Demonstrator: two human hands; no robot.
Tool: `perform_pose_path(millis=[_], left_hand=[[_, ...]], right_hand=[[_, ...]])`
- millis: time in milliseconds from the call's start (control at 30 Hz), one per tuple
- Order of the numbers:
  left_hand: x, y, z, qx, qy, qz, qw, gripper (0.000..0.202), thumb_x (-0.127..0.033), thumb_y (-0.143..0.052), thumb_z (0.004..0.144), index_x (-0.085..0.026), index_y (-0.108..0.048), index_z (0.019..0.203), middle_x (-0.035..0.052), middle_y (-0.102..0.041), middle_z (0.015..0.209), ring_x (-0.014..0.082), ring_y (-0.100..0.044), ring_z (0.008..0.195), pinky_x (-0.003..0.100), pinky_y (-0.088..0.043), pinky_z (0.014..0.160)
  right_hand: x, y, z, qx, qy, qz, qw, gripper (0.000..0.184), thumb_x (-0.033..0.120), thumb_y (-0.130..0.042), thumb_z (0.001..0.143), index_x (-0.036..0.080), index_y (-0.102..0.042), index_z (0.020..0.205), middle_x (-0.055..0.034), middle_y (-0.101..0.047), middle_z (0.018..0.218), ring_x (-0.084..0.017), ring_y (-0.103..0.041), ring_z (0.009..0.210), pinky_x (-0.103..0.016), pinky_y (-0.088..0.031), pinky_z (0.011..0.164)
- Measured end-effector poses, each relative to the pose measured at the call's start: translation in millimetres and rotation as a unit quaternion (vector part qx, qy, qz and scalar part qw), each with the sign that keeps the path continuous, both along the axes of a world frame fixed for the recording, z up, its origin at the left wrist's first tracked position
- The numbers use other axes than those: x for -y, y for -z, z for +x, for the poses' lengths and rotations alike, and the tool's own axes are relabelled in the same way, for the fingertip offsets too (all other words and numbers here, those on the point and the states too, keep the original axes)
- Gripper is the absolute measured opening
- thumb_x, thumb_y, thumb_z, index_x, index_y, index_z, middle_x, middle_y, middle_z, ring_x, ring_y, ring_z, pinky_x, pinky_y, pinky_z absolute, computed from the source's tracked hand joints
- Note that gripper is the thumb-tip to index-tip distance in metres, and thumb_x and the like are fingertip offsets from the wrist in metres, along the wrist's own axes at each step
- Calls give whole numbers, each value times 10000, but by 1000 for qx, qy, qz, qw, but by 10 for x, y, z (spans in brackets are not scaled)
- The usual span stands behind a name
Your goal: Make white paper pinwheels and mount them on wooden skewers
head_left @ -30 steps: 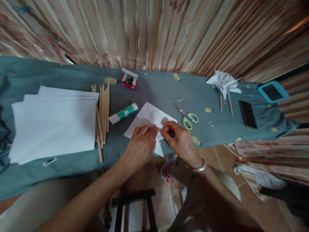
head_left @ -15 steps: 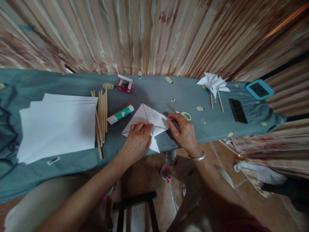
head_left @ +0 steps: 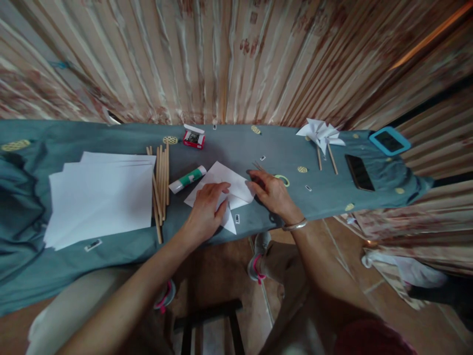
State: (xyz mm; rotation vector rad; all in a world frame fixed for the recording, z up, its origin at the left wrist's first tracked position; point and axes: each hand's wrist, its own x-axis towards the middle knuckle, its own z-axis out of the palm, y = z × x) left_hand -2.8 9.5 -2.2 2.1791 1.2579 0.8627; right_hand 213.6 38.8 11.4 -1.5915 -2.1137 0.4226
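A white sheet of paper [head_left: 236, 182] with cut, loose flaps lies at the table's front edge, one pointed flap hanging toward me. My left hand [head_left: 206, 209] rests over its left part, fingers stretched out and thumb apart, hiding some of it. At the paper's right corner is my right hand [head_left: 274, 196], its thumb and forefinger a little apart; whether the tips touch the corner I cannot tell. Scissors with a pale green handle [head_left: 283, 179] lie partly hidden behind that hand. A green and white glue stick [head_left: 189, 179] lies just left of the paper.
Wooden sticks [head_left: 162, 172] lie beside a stack of white paper [head_left: 107, 197] on the left. A small open red box [head_left: 194, 138] stands at the back. On the right are paper pinwheels [head_left: 321, 133] on sticks, a dark phone [head_left: 359, 172] and a blue-framed device [head_left: 390, 141].
My right fingertips have parted where they were pinched at the paper's right corner. My left thumb has spread from the forefinger. The view has shifted slightly.
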Motion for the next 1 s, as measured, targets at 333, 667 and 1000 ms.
perform_pose_path(millis=[333, 667, 1000], left_hand=[[98, -50, -165, -5, -23, 25, 999, 330, -167, -442, 880, -159, -511, 1202, 119, -587, 1211, 229, -548, 1161, 439, -456, 1007], [197, -10, -240, -1, -19, 40, 999, 362, -183, -442, 888, -178, -486, 1248, 116, -570, 1259, 240, -524, 1200, 457, -434, 1042], [193, 13, -163, -14, 6, 60, 998, 288, -161, -447, 905, -149, -573, 1163, 124, -588, 1179, 237, -538, 1107, 432, -458, 974]], right_hand=[[-13, 12, 23, -138, 0, -112, 984, 324, 340, -586, 823, 146, -676, 1067, -28, -696, 736, -161, -616, 626, -274, -461, 593], [217, 95, 103, -372, 99, -232, 893, 438, 387, -740, 629, 168, -640, 995, 56, -586, 541, -85, -438, 447, -216, -317, 443], [837, 91, 187, -236, 34, -156, 959, 196, 277, -589, 813, 203, -704, 954, -28, -699, 792, -148, -633, 661, -274, -506, 620]])
